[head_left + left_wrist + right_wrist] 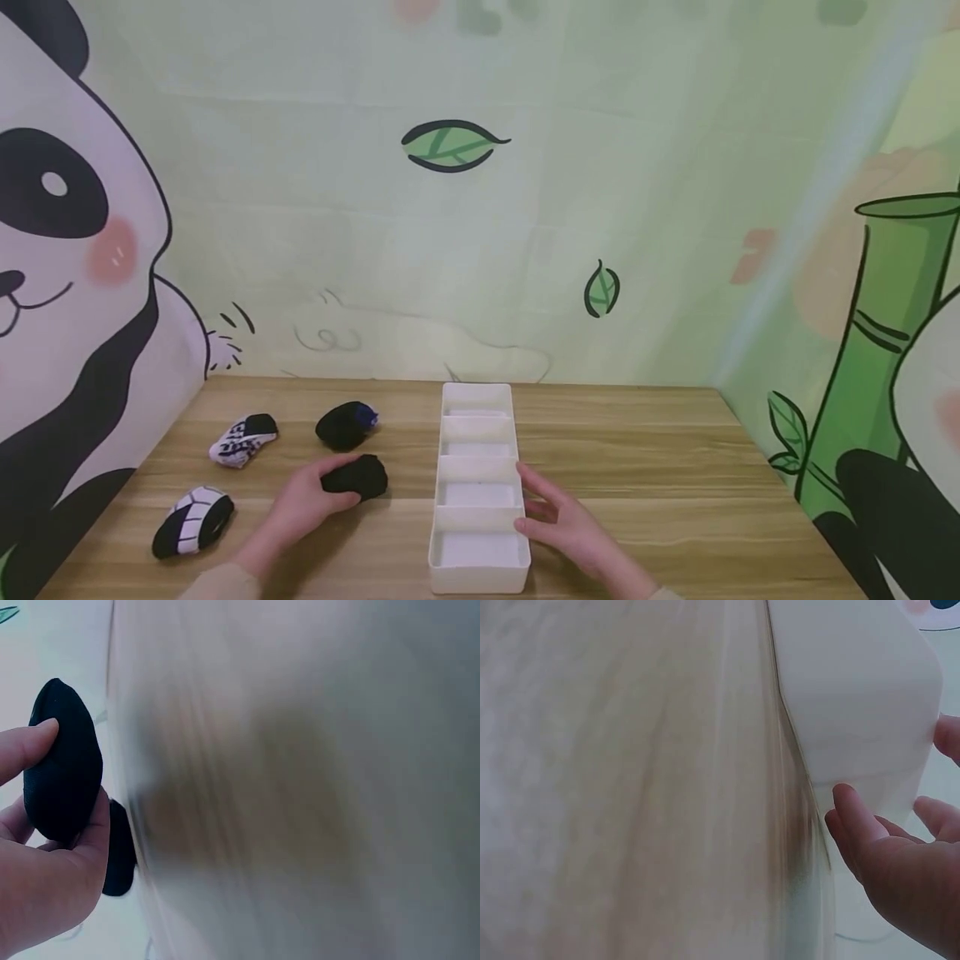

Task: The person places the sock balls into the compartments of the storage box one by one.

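My left hand (303, 500) grips a rolled black sock (358, 477), thumb on one side and fingers on the other; in the left wrist view the sock (64, 765) appears lifted off the table. Right of it stands a long white box (480, 579), split by dividers into several compartments in a row, with no socks in them. My right hand (566, 525) is at the box's right side, fingers extended, fingertips right at the wall. A black rolled sock with a blue end (347, 427) lies just beyond my left hand.
On the left of the wooden table (637, 433) lie a white-and-black patterned rolled sock (243, 440) and a black one with a white lined band (193, 522). Behind the table hangs a green backdrop (337, 167) printed with pandas, leaves and bamboo.
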Demonstrator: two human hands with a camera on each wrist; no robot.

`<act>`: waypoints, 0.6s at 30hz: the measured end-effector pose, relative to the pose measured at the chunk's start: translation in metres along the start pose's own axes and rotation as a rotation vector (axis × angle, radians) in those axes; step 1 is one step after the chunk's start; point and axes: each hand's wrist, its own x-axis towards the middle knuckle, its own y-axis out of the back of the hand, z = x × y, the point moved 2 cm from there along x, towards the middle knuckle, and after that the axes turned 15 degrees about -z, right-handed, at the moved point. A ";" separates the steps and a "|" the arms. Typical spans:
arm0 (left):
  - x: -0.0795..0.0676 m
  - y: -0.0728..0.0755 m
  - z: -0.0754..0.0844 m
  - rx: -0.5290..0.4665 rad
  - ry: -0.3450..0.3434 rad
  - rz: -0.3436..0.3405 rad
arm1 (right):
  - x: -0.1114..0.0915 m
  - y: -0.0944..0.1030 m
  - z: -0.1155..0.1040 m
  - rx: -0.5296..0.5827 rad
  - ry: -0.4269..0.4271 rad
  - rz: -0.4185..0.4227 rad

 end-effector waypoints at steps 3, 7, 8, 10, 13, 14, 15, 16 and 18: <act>0.006 -0.004 0.006 -0.032 -0.006 0.008 | 0.000 0.000 0.000 -0.019 -0.003 -0.002; 0.014 -0.009 0.015 -0.085 0.014 0.027 | 0.000 0.001 0.000 -0.032 -0.007 0.004; 0.016 -0.010 0.018 -0.098 0.020 0.031 | 0.000 0.001 0.000 -0.033 -0.008 0.006; 0.018 -0.012 0.023 -0.130 0.029 0.033 | 0.000 0.001 0.000 -0.036 -0.009 0.008; 0.022 -0.015 0.032 -0.187 0.024 0.032 | 0.000 0.001 0.000 -0.034 -0.010 0.006; 0.023 -0.016 0.034 -0.212 0.025 0.032 | 0.000 0.001 0.000 -0.033 -0.010 0.006; 0.024 -0.017 0.037 -0.238 0.023 0.033 | 0.000 0.001 0.000 -0.034 -0.009 0.006; 0.025 -0.019 0.040 -0.262 0.021 0.035 | 0.000 0.001 0.000 -0.034 -0.010 0.005; 0.028 -0.022 0.044 -0.295 0.021 0.046 | 0.000 0.001 0.000 -0.037 -0.009 0.006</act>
